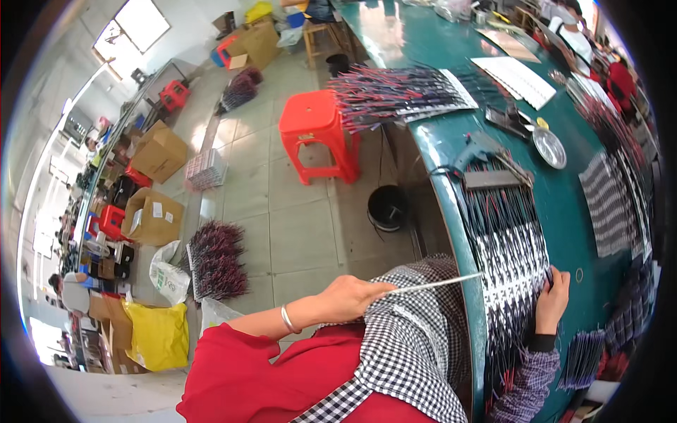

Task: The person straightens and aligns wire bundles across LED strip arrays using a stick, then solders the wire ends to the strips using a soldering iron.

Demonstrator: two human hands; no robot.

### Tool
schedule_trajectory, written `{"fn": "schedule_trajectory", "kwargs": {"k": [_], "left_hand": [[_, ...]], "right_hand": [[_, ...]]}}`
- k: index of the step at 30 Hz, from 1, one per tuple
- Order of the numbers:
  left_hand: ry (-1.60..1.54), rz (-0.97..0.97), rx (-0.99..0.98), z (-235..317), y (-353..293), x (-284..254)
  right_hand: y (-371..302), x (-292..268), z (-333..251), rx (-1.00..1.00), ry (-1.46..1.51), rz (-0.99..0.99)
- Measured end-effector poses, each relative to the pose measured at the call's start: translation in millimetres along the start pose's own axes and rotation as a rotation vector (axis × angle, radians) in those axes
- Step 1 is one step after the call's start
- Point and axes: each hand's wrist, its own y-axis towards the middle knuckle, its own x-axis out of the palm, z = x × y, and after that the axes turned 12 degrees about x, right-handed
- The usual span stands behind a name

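My left hand (349,296) pinches one end of a thin white strip (434,285), stretched taut toward the bench edge. The strip meets a wide row of dark and red wires (502,211) laid side by side on the green bench, banded with white patches. At the row's right edge, my right hand (553,299) is closed with curled fingers against the wires; what its fingertips hold is hidden. A grey metal bar (497,179) lies across the far end of the row. Beyond it rests a blue-grey glue gun (476,149).
The green bench (381,35) also carries another wire bundle (402,92), a white board (515,81) and a metal dish (549,148). A red stool (317,127) and a black bucket (386,208) stand left of it. Cartons (159,151) and a yellow bag (156,335) line the floor.
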Motion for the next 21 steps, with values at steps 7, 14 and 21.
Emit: {"fn": "schedule_trajectory", "kwargs": {"k": [7, 14, 21], "left_hand": [[0.229, -0.148, -0.095, -7, -68, -83], [0.199, -0.089, -0.149, 15, -67, -105], [0.113, -0.027, -0.139, 6, -67, -100]], "right_hand": [[-78, 76, -71, 0.131, 0.164, -0.041], [-79, 87, -101, 0.086, 0.229, 0.028], [-83, 72, -101, 0.181, 0.254, -0.047]]}}
